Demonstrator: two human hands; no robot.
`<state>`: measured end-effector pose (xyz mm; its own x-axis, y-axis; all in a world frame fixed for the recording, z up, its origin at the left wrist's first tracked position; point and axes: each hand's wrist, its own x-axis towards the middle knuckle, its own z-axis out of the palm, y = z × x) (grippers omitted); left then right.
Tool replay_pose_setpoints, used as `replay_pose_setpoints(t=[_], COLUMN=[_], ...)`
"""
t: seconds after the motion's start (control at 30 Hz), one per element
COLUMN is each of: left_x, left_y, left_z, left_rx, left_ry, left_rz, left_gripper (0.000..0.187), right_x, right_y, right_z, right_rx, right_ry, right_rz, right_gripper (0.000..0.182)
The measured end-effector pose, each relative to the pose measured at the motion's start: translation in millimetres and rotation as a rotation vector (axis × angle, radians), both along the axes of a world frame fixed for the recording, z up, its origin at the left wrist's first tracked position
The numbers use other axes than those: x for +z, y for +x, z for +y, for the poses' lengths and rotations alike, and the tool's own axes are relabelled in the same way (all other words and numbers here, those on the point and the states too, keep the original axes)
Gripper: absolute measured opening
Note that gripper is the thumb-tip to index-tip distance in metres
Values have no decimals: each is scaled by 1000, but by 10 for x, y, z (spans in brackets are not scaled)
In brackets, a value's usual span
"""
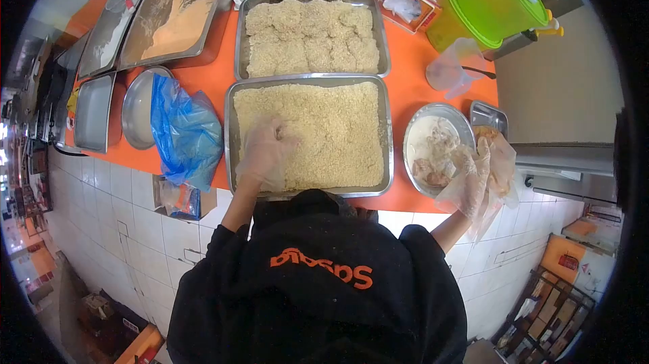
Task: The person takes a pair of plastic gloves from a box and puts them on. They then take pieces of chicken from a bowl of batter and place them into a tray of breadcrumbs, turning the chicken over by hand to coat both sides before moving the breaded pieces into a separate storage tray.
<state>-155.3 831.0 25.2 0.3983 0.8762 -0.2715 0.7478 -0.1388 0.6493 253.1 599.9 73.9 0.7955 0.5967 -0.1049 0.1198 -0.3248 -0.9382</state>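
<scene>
My left hand [267, 151], in a thin clear glove, presses down into the breadcrumbs of the near steel tray [230, 134], fingers spread and partly buried in crumbs. My right hand [466, 178], also in a loose clear glove, hovers at the right rim of a round steel bowl [412, 131] that holds pale battered meat pieces [433, 171]. The crumpled glove hides whether the fingers grip anything. A second steel tray [238, 39] behind the first is filled with breaded pieces [307, 36].
The orange counter [412, 66] also carries a blue plastic bag [182, 131], empty steel pans [94, 110], a floured tray [176, 19], a small square steel dish [488, 114], a clear measuring jug [449, 70] and a green lidded container [490, 2]. White tiles lie below the counter edge.
</scene>
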Motion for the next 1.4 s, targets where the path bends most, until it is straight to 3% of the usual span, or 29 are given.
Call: replay_pose_setpoints(t=[0.1,0.23,0.3,0.4,0.5,0.57,0.63,0.73,0.83,0.9,0.97,1.03,1.07,1.13,1.17,1.2,1.23,1.27,1.3,1.33,1.4], left_x=[-47,110,377,767,1205,1456,1464,1604,1470,774,555,550,346,146,191,339,382,458,674,521,26], left_y=[47,126,203,353,639,838,1001,1379,1697,1846,1877,1792,1677,1277,1059,940,795,670,634,493,86], left_z=[-53,36,64,224,591,853,1243,1652,2023,2525,2562,2137,2119,2006,1789,1546,1367,1099,806,643,422], left_rx=[60,-81,-141,-295,-333,-333,-466,-466,-369,-437,-296,70,74,-133,-335,-237,-198,-129,-38,-27,59], left_ry=[54,54,-15,86,82,60,287,454,454,402,81,-516,-546,-94,379,210,224,133,37,-16,-77], left_rz=[-173,-318,-331,-357,-241,-337,-434,-379,-244,-370,-573,-812,-873,-622,-303,-334,-187,-262,-136,-238,-362], left_gripper=[48,47,47,44,42,39,37,35,30,33,30,29,30,33,36,38,37,36,36,36,33], right_x=[-37,-74,-14,25,-193,-168,-150,-120,-70,-80,-99,-90,-62,14,82,153,236,302,222,246,253], right_y=[-23,-8,-56,-63,86,88,82,51,-12,-30,-2,16,13,-28,-56,-84,-100,-88,-45,19,-6], right_z=[2,-18,-24,-56,-177,-172,-156,-121,-78,-56,-77,-84,-80,-95,-104,-128,-123,-132,-191,-222,-140], right_rx=[-20,-29,-52,-56,-52,-67,-85,-112,-125,-146,-148,-146,-145,-141,-140,-149,-136,-126,-177,-63,-30], right_ry=[25,42,70,2,48,3,5,54,40,13,-12,-37,-50,-63,-67,-78,-147,-232,-234,-253,-570], right_rz=[-32,-44,19,-26,-43,-13,18,41,-1,-46,38,41,4,-65,-102,-142,-256,-365,-283,-314,-337], right_gripper=[66,64,64,64,65,66,68,71,73,74,73,73,73,69,66,63,55,48,33,27,23])
